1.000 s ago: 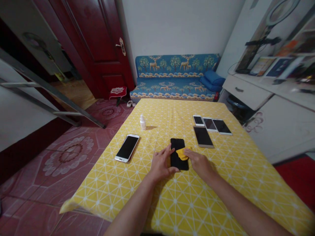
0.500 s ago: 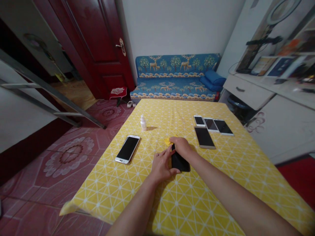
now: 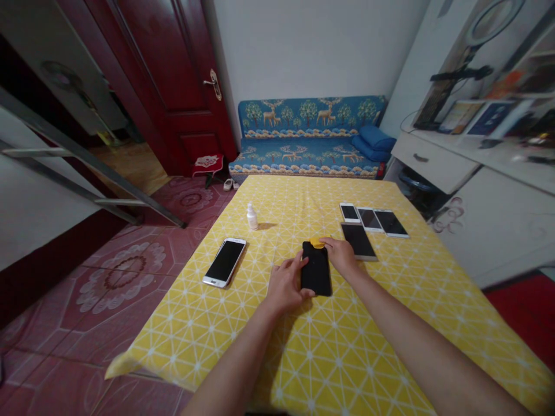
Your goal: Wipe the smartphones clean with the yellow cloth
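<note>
A black smartphone (image 3: 316,271) lies flat on the yellow patterned tablecloth (image 3: 347,358). My left hand (image 3: 286,283) grips the phone's left side, fingers at its upper edge and thumb at the lower left. Pinched in my right hand (image 3: 340,254) is a small yellow cloth (image 3: 317,243), which touches the phone's top end. Left of my hands lies a white-framed phone (image 3: 225,263) with a dark screen. A small white bottle (image 3: 252,217) stands upright behind it. Just beyond my right hand is a larger dark-screened phone (image 3: 359,240).
Several more phones lie at the far right, among them a small white one (image 3: 349,212) and a wide white one (image 3: 391,223). Behind the table is a blue patterned sofa (image 3: 303,151). A white cabinet (image 3: 498,214) flanks the right side; a metal ladder (image 3: 87,156) leans at left.
My right hand has moved the yellow cloth rightward, from the phone's top left corner to its top right. More of the black phone's face now shows. My left hand has stayed nearly still.
</note>
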The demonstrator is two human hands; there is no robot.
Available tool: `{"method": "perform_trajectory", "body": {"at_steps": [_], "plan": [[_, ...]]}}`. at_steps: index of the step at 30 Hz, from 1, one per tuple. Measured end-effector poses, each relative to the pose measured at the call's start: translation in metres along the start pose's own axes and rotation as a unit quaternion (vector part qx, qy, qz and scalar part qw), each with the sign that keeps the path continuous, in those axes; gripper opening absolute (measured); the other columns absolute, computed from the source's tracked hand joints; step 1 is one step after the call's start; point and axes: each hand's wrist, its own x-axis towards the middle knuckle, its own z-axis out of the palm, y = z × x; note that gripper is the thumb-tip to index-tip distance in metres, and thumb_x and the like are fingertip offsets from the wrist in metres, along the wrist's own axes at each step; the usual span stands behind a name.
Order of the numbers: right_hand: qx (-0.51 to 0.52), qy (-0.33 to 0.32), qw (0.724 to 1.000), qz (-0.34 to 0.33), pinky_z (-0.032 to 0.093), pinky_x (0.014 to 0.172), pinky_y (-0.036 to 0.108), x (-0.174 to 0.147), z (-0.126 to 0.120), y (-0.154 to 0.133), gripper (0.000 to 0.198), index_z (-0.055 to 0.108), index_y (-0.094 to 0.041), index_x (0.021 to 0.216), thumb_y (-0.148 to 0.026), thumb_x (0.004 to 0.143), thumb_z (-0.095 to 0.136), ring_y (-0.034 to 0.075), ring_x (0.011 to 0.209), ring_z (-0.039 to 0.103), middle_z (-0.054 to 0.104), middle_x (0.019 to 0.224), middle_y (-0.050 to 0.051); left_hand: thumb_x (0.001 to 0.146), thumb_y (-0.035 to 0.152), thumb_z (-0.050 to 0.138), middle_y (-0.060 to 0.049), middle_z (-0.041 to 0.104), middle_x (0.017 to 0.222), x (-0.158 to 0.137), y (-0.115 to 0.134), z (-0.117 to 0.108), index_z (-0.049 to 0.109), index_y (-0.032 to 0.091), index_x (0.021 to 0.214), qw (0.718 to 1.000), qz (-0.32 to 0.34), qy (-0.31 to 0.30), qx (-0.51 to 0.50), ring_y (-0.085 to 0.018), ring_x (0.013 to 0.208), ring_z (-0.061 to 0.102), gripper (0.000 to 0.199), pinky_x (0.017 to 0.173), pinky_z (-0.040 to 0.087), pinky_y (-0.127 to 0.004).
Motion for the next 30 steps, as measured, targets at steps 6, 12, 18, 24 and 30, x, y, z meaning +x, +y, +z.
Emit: {"method": "perform_trajectory", "body": {"at_steps": [6, 12, 18, 24, 30], "plan": [[0.035, 0.043, 0.998, 0.008, 0.052, 0.093, 0.035, -0.008, 0.004, 0.002, 0.034, 0.073, -0.021, 0.106, -0.01, 0.088, 0.047, 0.022, 0.102, 0.069, 0.074, 0.109, 0.006, 0.068, 0.038, 0.077, -0.005, 0.055, 0.14, 0.018, -0.003, 0.006, 0.024, 0.028, 0.15, 0.999, -0.029, 0.027, 0.033, -0.03, 0.129, 0.044, 0.099, 0.103, 0.034, -0.046], [0.06, 0.06, 0.996, -0.003, 0.052, 0.095, 0.035, -0.027, 0.007, -0.001, 0.034, 0.073, -0.022, 0.105, -0.009, 0.085, 0.049, 0.02, 0.105, 0.068, 0.073, 0.112, 0.005, 0.071, 0.041, 0.076, -0.009, 0.057, 0.137, 0.023, -0.009, 0.016, 0.017, 0.026, 0.152, 0.997, -0.027, 0.066, 0.033, -0.03, 0.126, 0.047, 0.101, 0.101, 0.037, -0.044], [0.071, 0.058, 0.996, -0.014, 0.052, 0.096, 0.037, -0.065, -0.003, -0.007, 0.033, 0.073, -0.026, 0.104, -0.012, 0.086, 0.05, 0.02, 0.104, 0.068, 0.074, 0.11, 0.003, 0.072, 0.045, 0.075, -0.009, 0.057, 0.137, 0.023, -0.013, 0.018, 0.018, 0.026, 0.152, 0.997, -0.008, 0.076, 0.025, -0.029, 0.125, 0.047, 0.101, 0.101, 0.037, -0.044], [0.051, 0.052, 0.997, -0.026, 0.051, 0.1, 0.041, -0.108, -0.012, -0.01, 0.034, 0.073, -0.027, 0.106, -0.013, 0.087, 0.048, 0.02, 0.111, 0.065, 0.072, 0.114, 0.002, 0.07, 0.052, 0.075, -0.009, 0.057, 0.136, 0.022, -0.014, 0.02, 0.021, 0.025, 0.151, 0.996, -0.009, 0.087, 0.02, -0.029, 0.123, 0.05, 0.101, 0.102, 0.038, -0.043], [0.003, 0.021, 0.998, -0.058, 0.044, 0.107, 0.045, -0.12, -0.015, -0.017, 0.04, 0.072, -0.026, 0.11, -0.009, 0.087, 0.044, 0.021, 0.116, 0.063, 0.07, 0.119, 0.005, 0.065, 0.048, 0.08, -0.011, 0.061, 0.129, 0.024, -0.01, 0.022, 0.034, 0.025, 0.147, 0.993, -0.029, 0.106, 0.053, -0.029, 0.119, 0.053, 0.097, 0.098, 0.042, -0.043]]}}
